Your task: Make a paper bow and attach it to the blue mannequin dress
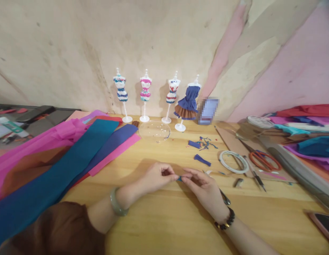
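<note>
Small blue scrap [179, 179] held just above or on the wooden table [159, 219]; which of the two cannot be told. It is set directly between the fingertips of the left hand [160, 176] and the right hand [204, 187], with neither hand clearly nearer. Left thumb and forefinger are closed together on one side of it; the right thumb and forefinger are pinched on the other. Long axis not certain: the visible sliver seems to be stretched across, from hand to hand. Colour is seen as bright blue, soft like cloth by its look; most of it is hidden by the fingertips. Beyond the right hand, a dark blue strip [203, 160] is laid flat, narrowed at its middle, near a folded blue piece [194, 144] and loose snippets [205, 142].
</note>
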`<control>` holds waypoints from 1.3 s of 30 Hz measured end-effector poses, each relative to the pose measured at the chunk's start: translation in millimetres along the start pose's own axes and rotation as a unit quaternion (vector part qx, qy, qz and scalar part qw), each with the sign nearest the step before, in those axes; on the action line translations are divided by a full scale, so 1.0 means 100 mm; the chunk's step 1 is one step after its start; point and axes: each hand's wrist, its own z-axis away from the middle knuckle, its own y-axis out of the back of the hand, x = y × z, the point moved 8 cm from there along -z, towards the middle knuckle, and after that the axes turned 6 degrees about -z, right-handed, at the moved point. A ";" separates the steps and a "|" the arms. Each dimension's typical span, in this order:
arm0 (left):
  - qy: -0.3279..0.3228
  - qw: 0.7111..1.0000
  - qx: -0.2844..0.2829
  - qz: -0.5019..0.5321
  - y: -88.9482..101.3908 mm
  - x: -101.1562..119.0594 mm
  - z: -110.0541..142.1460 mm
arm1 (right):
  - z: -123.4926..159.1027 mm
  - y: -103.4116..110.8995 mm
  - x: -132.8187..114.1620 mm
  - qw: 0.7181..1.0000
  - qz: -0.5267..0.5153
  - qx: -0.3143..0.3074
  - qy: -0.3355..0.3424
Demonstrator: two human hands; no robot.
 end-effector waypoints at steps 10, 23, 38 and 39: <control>0.019 0.994 0.002 0.107 -0.01 -0.03 -0.02 | 0.01 -0.02 0.00 1.000 0.021 -0.014 0.005; 0.001 0.996 0.008 0.093 0.00 0.01 -0.02 | 0.01 -0.11 -0.18 0.988 0.103 -0.064 0.098; 0.007 0.994 -0.033 0.106 -0.05 -0.06 -0.04 | 0.03 -0.12 -0.18 0.971 0.180 -0.096 0.122; 0.006 0.993 -0.039 0.109 -0.06 -0.08 -0.05 | 0.03 -0.12 -0.19 0.973 0.177 -0.095 0.117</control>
